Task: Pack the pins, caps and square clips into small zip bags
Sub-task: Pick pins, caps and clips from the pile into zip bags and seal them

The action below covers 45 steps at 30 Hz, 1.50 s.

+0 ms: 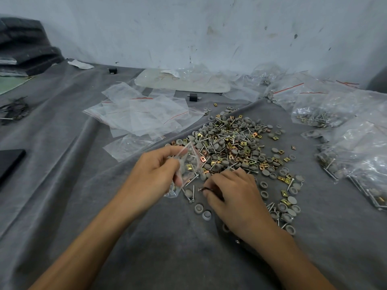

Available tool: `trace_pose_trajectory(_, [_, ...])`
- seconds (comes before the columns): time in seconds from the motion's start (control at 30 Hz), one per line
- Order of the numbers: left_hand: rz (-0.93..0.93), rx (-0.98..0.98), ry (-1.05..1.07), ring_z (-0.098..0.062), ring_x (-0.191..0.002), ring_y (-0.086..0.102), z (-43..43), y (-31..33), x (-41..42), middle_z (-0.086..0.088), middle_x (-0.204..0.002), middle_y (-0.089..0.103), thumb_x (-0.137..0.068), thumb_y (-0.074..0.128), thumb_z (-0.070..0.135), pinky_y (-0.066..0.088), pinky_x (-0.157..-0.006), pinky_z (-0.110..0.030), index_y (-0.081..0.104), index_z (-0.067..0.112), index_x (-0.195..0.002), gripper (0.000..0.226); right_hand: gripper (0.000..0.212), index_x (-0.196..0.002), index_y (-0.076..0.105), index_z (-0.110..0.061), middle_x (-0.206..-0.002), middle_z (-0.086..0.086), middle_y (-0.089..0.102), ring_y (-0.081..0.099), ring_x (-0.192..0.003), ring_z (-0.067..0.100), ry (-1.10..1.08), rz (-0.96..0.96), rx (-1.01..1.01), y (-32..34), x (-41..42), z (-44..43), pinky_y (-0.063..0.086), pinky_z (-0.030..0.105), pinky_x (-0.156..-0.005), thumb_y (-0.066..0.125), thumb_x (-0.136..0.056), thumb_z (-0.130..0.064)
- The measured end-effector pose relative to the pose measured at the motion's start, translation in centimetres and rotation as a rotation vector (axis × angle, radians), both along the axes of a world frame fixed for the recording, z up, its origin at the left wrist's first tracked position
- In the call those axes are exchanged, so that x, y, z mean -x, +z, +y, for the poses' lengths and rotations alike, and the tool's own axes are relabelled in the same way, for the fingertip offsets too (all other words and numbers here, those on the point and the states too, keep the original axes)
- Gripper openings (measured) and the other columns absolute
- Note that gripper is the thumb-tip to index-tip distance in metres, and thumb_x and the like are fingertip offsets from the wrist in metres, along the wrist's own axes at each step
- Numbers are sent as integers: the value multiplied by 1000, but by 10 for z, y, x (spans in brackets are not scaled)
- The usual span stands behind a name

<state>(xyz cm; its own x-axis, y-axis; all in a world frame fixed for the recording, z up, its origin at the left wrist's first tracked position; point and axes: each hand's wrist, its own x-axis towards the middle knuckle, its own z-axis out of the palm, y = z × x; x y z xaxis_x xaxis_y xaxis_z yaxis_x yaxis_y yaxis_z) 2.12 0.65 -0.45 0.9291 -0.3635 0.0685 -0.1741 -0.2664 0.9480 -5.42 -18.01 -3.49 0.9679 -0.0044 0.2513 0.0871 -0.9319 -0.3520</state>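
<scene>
The left forearm comes in from the near left, wrist bent slightly, and the left grip point(155, 174) is lifted just off the surface point(167, 248). Its thumb and curled fingers pinch a small zip bag point(188, 164) by its upper part; the bag hangs down, partly filled with caps, clips and pins.

The right forearm comes in from the near right. The right grip point(232, 195) lies palm down, just right of the bag, with its fingers curled tight and their tips down on the surface. Whether it has hold of anything I cannot tell.

The loose pile point(234, 141) spreads beyond and to the right of the right grip, its near edge touching the knuckles. Empty bags point(144, 114) lie beyond the left grip. Filled bags point(360, 147) lie well right of the right grip.
</scene>
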Motion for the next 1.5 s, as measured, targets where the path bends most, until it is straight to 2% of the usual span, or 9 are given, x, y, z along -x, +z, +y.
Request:
trace_pose_trajectory(0.23, [0,-19,-53,-10,-54,52,-3,-6,0,-1,-63,70,-84,45,28,45,-57,-31,68,42,-113,40,11,-103,71,-26,-100,-16,63,57,-102,10,-88,-300,-287,9,-1,-10,46,34,-92,63,-94,-28])
trace_pose_trajectory(0.37, [-8,-28,-119,-9,-53,53,-10,-7,4,-3,-62,71,-82,46,27,44,-55,-28,71,44,-109,40,12,-106,68,-23,-101,-16,59,58,-99,6,3,-431,-354,9,1,-5,46,13,-82,61,-97,-27])
trace_pose_trajectory(0.47, [-19,-38,-158,-11,-52,50,-11,-6,7,-2,-62,70,-81,47,28,41,-53,-28,68,57,-105,44,11,-103,69,-20,-101,-13,60,59,-97,10,86,-452,-308,3,0,1,49,27,-82,65,-97,-27])
trace_pose_trajectory(0.6, [-3,-24,-158,-8,-51,50,-9,-5,6,-3,-63,70,-80,49,35,42,-55,-30,67,60,-105,40,13,-95,71,-19,-95,-11,61,58,-91,13,107,-420,-273,3,-1,2,49,31,-78,65,-94,-31])
trace_pose_trajectory(0.73, [4,-5,-135,-14,-55,53,-7,-6,2,-3,-63,71,-83,48,32,43,-58,-33,68,57,-107,40,10,-100,67,-24,-95,-15,62,58,-92,9,-5,-376,-338,10,-1,-11,47,22,-79,59,-99,-30])
trace_pose_trajectory(0.83, [2,-10,-122,-12,-57,55,-4,-6,1,-3,-66,71,-84,48,34,46,-57,-33,66,59,-109,40,15,-101,70,-23,-99,-9,63,54,-99,15,-111,-275,-190,8,-4,-23,46,36,-87,58,-97,-32])
trace_pose_trajectory(0.97, [-2,-25,-116,-9,-56,55,-3,-5,1,-2,-66,71,-86,48,35,46,-58,-34,64,65,-107,40,20,-108,71,-28,-111,-4,59,45,-108,20,-145,-132,13,2,-7,-20,39,36,-92,59,-96,-38])
trace_pose_trajectory(1.23, [82,41,19,-7,-48,47,1,2,-3,-2,-58,66,-96,46,9,40,-45,-15,72,33,-110,39,33,-117,64,-34,-118,-9,53,40,-111,16,-203,18,120,-4,-11,-12,39,38,-100,52,-95,-55])
trace_pose_trajectory(1.5, [53,4,-6,-9,-50,48,-1,4,2,-4,-59,68,-97,44,7,42,-49,-19,72,36,-110,42,34,-114,61,-37,-118,-9,53,43,-113,19,-285,98,130,0,-14,-14,35,39,-100,49,-93,-61])
